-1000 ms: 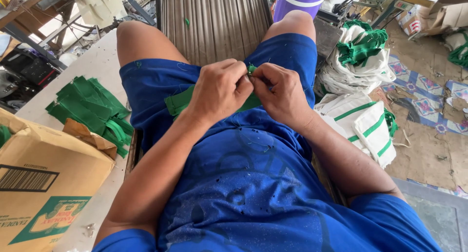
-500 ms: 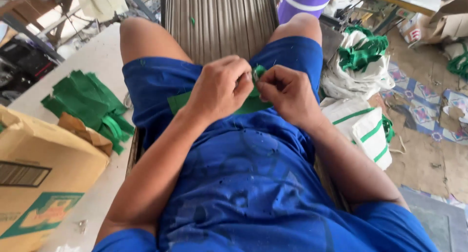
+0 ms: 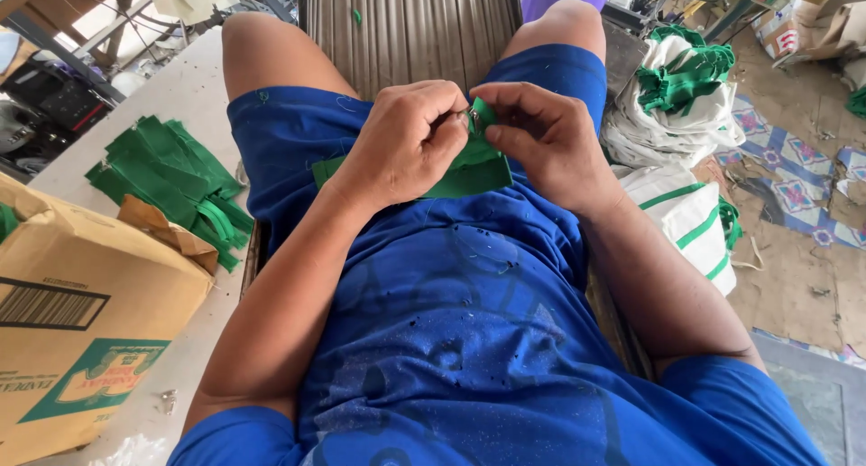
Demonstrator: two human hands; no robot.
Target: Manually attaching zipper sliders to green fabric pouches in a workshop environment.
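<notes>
Head view: left hand (image 3: 406, 141) and right hand (image 3: 541, 132), both closed, pinch the green fabric strip (image 3: 474, 164) over the lap; judged risk: small metal piece between fingertips may slip, or the folded strip loosen.

View: head-worn camera, single | Facing: steeply down over the wearer's own torso and lap | Range: close; left hand (image 3: 403, 141) and right hand (image 3: 546, 137) upper centre | Edges: table (image 3: 180, 87) with cardboard box (image 3: 86, 326) at left, floor (image 3: 794, 276) at right | Shared: none, only one view
</notes>
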